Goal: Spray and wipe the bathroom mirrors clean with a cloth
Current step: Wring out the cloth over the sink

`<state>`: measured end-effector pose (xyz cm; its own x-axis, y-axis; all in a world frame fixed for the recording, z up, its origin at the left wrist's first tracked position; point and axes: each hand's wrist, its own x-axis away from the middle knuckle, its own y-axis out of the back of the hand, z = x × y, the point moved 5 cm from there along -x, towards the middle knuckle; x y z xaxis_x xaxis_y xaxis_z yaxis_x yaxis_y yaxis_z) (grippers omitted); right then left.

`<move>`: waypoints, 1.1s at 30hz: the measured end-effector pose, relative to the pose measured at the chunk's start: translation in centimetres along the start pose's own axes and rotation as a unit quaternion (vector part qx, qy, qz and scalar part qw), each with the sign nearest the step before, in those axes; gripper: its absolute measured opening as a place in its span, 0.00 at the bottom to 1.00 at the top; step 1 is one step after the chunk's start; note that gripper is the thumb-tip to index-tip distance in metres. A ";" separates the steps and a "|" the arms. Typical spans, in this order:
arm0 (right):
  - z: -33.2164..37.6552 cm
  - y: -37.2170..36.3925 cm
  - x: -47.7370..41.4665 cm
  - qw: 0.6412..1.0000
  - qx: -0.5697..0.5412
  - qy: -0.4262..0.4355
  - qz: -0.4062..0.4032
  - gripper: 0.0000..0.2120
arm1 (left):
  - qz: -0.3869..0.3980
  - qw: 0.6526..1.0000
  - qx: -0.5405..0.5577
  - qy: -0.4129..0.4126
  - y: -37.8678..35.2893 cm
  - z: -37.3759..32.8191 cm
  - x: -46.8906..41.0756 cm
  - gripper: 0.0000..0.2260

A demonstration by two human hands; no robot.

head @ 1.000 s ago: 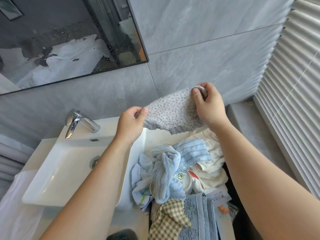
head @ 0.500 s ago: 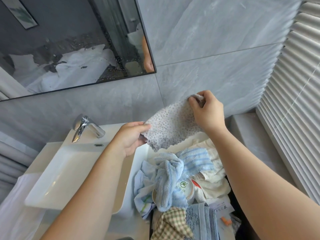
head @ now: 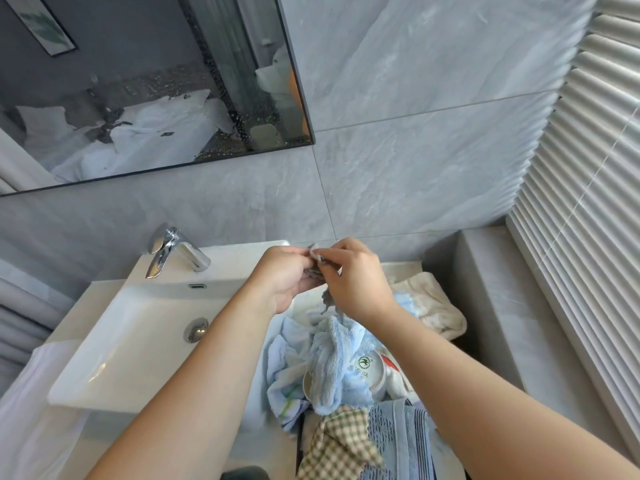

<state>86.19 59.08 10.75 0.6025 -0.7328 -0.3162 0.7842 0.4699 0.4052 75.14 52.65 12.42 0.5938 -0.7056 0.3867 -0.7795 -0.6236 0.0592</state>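
**Cloth being gathered; mirror not yet being wiped**

Progress: the mirror [head: 138, 98] is showing a band of droplets or speckle across its lower part, so a spray seems to be on the glass, though no spray bottle is showing anywhere in view. No wiping is happening at this moment. By my reading, the wipe itself is left to do, and the cloth is being readied for it.

Cloth: the grey dotted cloth [head: 323, 296] is bunched between both hands, mostly hidden by them. A white corner is poking up above the fingertips, and a crumpled grey tail is hanging below the right palm, toward the blue towel [head: 332, 358].

Hands: the left hand [head: 284, 275] is curling its fingers closed around the bunched cloth, thumb tip pinching the corner. The right hand [head: 353, 278] is meeting it fingertip to fingertip, fingers bent and pinching the same corner, knuckles toward me. Both forearms are reaching forward and converging over the right edge of the sink [head: 138, 323].

Surroundings: the mirror is sitting well above and left of the fingers, the tap [head: 173, 251] left of the fingertips. A heap of towels and a checked cloth [head: 336, 445] is lying below the wrists.
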 end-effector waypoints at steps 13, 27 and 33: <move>-1.5 0.1 0.3 0.874 -0.416 -0.242 0.067 0.21 | 0.012 0.988 -0.133 -0.073 1.5 -0.4 0.5 0.08; -3.5 0.8 0.3 0.988 0.008 -0.081 0.134 0.12 | -0.026 0.830 -0.507 -0.228 2.4 -3.1 2.3 0.17; -4.3 2.1 -0.6 0.992 0.003 -0.111 0.061 0.07 | -0.080 0.832 -0.492 -0.243 4.1 -3.1 1.8 0.11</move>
<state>88.09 62.58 8.10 0.6452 -0.7610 -0.0679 0.7059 0.5599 0.4338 72.39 49.86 16.24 0.5290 -0.8424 -0.1027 -0.3273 -0.3142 0.8911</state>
